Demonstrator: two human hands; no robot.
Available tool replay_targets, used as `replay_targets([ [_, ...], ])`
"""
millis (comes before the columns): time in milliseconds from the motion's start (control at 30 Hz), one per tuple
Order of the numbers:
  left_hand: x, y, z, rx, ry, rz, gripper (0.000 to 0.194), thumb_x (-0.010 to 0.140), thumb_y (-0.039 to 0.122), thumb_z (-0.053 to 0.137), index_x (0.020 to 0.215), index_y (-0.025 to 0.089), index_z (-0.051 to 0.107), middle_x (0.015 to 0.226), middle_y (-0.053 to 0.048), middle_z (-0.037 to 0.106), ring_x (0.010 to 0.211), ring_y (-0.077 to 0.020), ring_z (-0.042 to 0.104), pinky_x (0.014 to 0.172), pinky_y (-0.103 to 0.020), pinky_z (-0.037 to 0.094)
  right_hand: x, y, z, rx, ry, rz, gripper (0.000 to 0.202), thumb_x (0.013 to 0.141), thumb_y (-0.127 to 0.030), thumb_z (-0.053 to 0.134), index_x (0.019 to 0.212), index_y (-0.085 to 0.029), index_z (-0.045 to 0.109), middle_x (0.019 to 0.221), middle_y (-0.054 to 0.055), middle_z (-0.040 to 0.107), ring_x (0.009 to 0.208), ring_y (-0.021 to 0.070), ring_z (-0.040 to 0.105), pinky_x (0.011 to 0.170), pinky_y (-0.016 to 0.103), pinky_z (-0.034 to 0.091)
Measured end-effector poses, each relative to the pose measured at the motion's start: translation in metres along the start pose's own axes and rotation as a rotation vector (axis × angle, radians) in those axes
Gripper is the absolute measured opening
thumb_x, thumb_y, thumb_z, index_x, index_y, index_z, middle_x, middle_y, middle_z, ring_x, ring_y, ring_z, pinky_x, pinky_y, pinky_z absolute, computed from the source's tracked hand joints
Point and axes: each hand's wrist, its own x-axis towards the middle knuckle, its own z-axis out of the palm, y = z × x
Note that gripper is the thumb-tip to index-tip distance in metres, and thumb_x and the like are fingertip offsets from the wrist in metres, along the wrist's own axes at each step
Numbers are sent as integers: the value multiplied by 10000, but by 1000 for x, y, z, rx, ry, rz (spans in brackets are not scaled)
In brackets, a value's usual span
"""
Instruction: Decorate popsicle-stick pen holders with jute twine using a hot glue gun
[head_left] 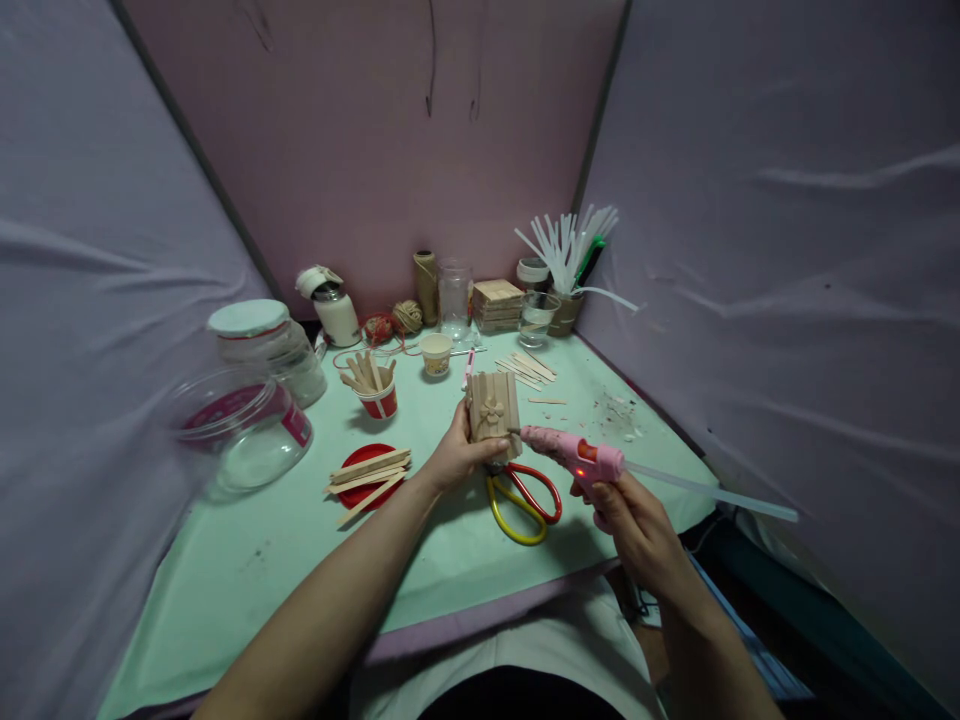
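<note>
**Stick box nearly built, glue gun at its side**

Grey cloth walls close in a mint-green tabletop [247,560], with a pink panel behind. Near the front edge, the left hand [455,458] is wrapped around a small box of wooden sticks [493,405], holding it upright just above a pair of scissors [525,497] with red and yellow handles. The box walls look complete, and a little bow sits on the face turned this way. The right hand [634,525] is closed around a pink glue gun [577,455], whose nozzle touches the box's lower right side; a clear glue rod sticks out behind it. So I judge the building mostly done, with gluing on that side left.

Loose sticks lie on a red lid [367,472] toward the left, more stand in a red cup [379,398], and a few are scattered near the back. Jars, twine and white straws line the back edge.
</note>
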Motion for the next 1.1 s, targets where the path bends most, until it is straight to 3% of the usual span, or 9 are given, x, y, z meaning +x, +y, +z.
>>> replay_targets([
  [533,-1,0,-1,24,6,19,874,587,277,921,1321,238,447,1340,-112,601,1258,-327,586,1041,-486,493,1,0,1,18,2,-23,551,958,-685,432,806,-207,660,717,47,650,634,179,570,557,294,480],
  [700,-6,6,4,115,47,76,973,583,259,927,1402,251,402,1396,-118,567,1299,-322,558,1083,-470,460,3,-11,3,-40,-20,-94,485,1003,-611,399,852,-236,666,728,46,639,670,205,583,640,324,507],
  [833,-6,8,6,168,61,103,1016,582,268,931,1427,259,368,1443,-122,530,1348,-319,515,1120,-455,426,6,-11,4,-174,37,-223,378,1037,-491,387,994,-243,669,879,82,674,825,240,603,768,363,501],
  [933,-4,4,3,134,66,93,985,575,278,929,1396,266,385,1440,-117,530,1338,-309,519,1117,-459,427,19,11,-6,-320,155,-224,340,1034,-450,403,1120,-233,649,961,98,683,897,256,599,819,382,486],
  [1033,-1,1,-1,85,69,41,927,584,295,922,1356,279,409,1397,-104,562,1291,-294,551,1090,-474,448,39,57,-24,-529,316,-162,404,1008,-469,395,1138,-187,653,1015,143,692,939,295,595,859,434,471],
  [1100,0,0,-1,51,77,11,907,574,300,923,1331,285,424,1361,-96,586,1258,-291,573,1068,-481,465,52,90,-37,-707,309,-47,436,987,-466,404,1087,-140,675,974,182,689,910,325,585,851,470,462],
])
